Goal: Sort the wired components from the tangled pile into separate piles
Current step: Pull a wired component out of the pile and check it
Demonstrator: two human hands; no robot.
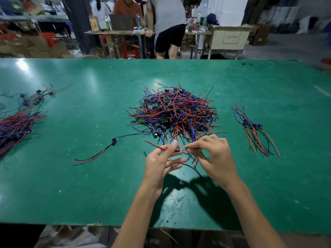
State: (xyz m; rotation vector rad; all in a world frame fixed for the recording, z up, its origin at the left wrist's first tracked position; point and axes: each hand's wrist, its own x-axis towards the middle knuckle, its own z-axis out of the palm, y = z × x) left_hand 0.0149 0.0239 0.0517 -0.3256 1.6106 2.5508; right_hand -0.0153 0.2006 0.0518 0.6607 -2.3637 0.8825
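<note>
So the person's at a big green table with both hands up just on the near side of the tangled pile of red, blue and black wires with little green boards mixed in. The left hand pinches a small dark part between thumb and forefinger, the other fingers stretched out loose below it. The right hand pinches the wire coming off that same part, fingertips nearly touching the left ones, rest of the fingers curled. A red wire sticks out to the left of the left thumb, and a black one loops down under both hands toward the table edge.

Just left of the left fingers, lying by itself, is a single piece with a blue lead running back into the pile and red and black tails pointing away. Well off to the right of the right hand there's a small sorted bunch, all lined up. Far left of the hands sits a bigger bundle and a looser bunch behind it.

Past the table, people stand around desks, too blurry to say much.
</note>
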